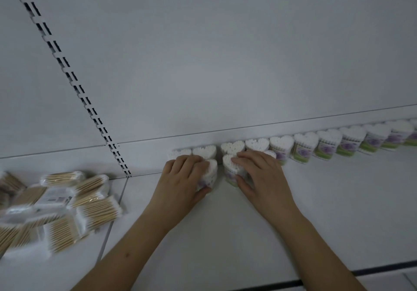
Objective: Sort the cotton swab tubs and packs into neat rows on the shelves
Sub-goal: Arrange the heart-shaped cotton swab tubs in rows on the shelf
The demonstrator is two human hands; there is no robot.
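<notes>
A row of heart-shaped cotton swab tubs [304, 146] with purple and green labels runs along the back of the white shelf [316, 211], from the middle to the far right. My left hand [182, 178] grips one tub [211, 171] in front of the row, fingers over its top and thumb under its front. My right hand [257, 175] grips another tub [230, 169] just to the right of it, fingers across its top and thumb at its front. A small gap separates the two held tubs. Two more tubs [194, 152] stand behind my left hand.
A loose heap of flat packs of wooden-stick cotton swabs [56, 209] lies on the neighbouring shelf section at the left. A slotted upright [67, 74] runs diagonally up the back panel. The shelf's dark front edge [383, 268] shows at the lower right.
</notes>
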